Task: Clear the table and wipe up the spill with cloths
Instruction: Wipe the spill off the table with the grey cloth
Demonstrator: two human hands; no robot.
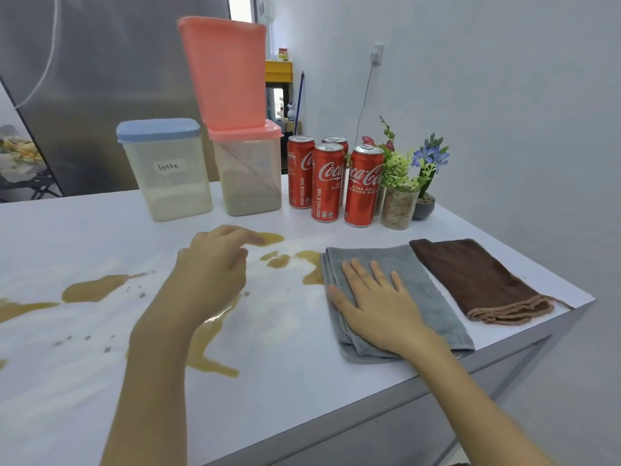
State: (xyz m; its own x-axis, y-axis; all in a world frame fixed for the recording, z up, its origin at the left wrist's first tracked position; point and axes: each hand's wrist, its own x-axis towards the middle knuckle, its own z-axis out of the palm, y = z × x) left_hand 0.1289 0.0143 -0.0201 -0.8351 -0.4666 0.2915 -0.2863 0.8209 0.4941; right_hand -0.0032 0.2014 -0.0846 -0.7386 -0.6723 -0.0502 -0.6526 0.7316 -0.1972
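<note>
A brown liquid spill (pixel 90 289) spreads in patches across the white table (pixel 302 375), from the far left to the edge of a folded grey cloth (pixel 423 290). My right hand (pixel 373 307) lies flat on that grey cloth, fingers spread. A folded brown cloth (pixel 477 280) lies just right of it, near the table's right edge. My left hand (pixel 215 267) hovers over the middle of the spill, fingers loosely apart, holding nothing.
At the back stand a blue-lidded container labelled latte (pixel 164 173), a pink-lidded container (pixel 248 176) with an upturned pink tub (pixel 225 72) on it, several red cola cans (pixel 327 183), and small potted plants (pixel 403 196). The table's edge runs along the right and front.
</note>
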